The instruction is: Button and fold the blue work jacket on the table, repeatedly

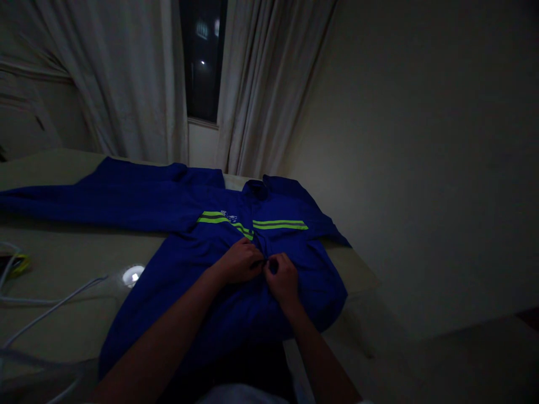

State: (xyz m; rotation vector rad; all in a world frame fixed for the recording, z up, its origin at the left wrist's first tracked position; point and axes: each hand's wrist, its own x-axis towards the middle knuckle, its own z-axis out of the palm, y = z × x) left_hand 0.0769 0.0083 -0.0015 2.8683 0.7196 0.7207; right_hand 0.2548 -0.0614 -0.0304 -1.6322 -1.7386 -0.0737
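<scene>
A blue work jacket point(181, 264) with bright yellow-green stripes across the chest lies spread on the table, its collar away from me and one sleeve stretched far to the left. Both of my hands meet at its front opening, below the stripes. My left hand point(242, 261) is closed, pinching the cloth at the front edge. Close beside it, my right hand point(282, 278) pinches the opposite edge with thumb and fingers. Whatever fastener lies between the fingertips is too dark and small to make out.
The table point(63, 325) carries white cables point(54, 306), a yellow-and-black object point(17, 265) at the left and a shiny round white spot point(133, 276) by the jacket. Behind stand pale curtains point(135, 84) and a dark window point(204, 62). A plain wall point(421, 168) rises on the right.
</scene>
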